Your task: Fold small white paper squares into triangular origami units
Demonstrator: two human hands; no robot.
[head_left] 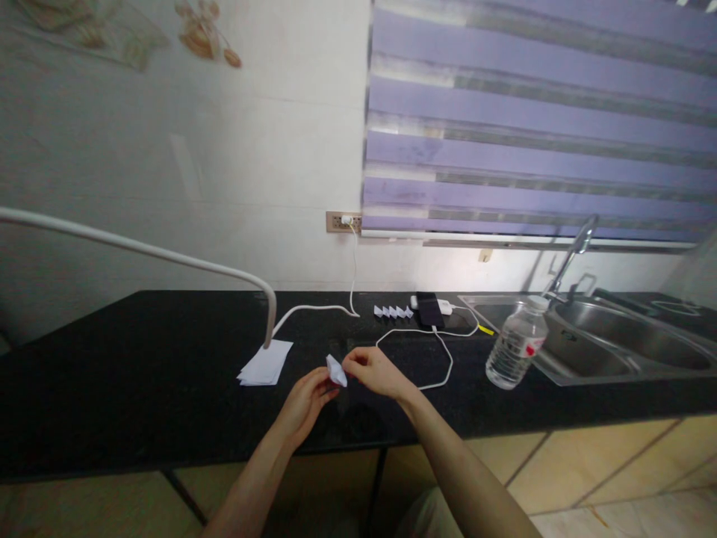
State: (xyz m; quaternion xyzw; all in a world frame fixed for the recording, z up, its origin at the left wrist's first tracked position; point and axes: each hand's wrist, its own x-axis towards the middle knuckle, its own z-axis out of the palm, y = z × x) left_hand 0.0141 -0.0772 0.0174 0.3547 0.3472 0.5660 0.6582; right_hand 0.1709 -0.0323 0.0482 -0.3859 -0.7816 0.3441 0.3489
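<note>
A small piece of folded white paper is held up over the front part of the black countertop. My left hand grips its left side between thumb and fingers. At its right edge my right hand has thumb and forefinger pinched together, touching or very near the paper; which of the two I cannot tell. To the left lies a stack of white paper sheets. Several small folded paper pieces stand in a row farther back.
A dark phone with a white charging cable lies behind my right hand. On the right a large water bottle stands beside the steel sink. A thick white cord arches over the paper stack from the left.
</note>
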